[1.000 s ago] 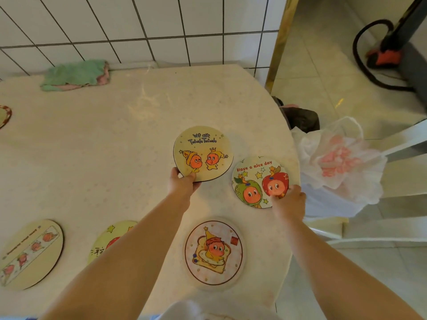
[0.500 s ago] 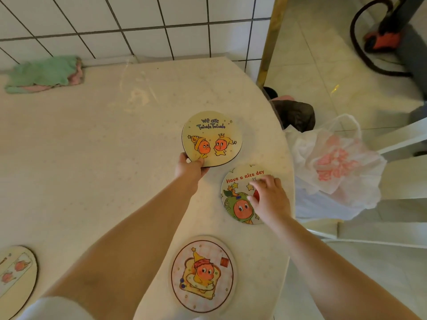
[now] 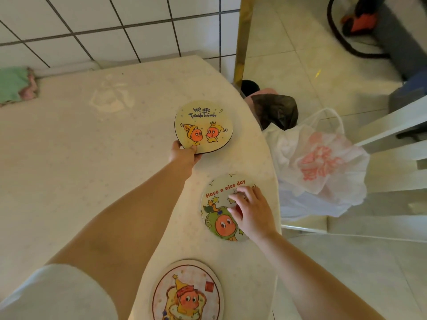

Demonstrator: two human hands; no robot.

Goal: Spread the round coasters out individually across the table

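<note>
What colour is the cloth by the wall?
Green, with a pink edge, on the cloth in the head view.

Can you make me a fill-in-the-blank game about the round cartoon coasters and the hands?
1. The left hand pinches the coaster that reads "We are ____ Twinkle".
2. The right hand rests on the coaster reading "Have a nice ____".
3. The green cloth lies by the ____ wall.

Missing words: Twinkle; day; tiled

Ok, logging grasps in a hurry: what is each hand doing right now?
Left hand: closed, pinching the near edge of the "We are Twinkle Twinkle" coaster.
Right hand: open, fingers resting on the "Have a nice day" coaster.
</note>
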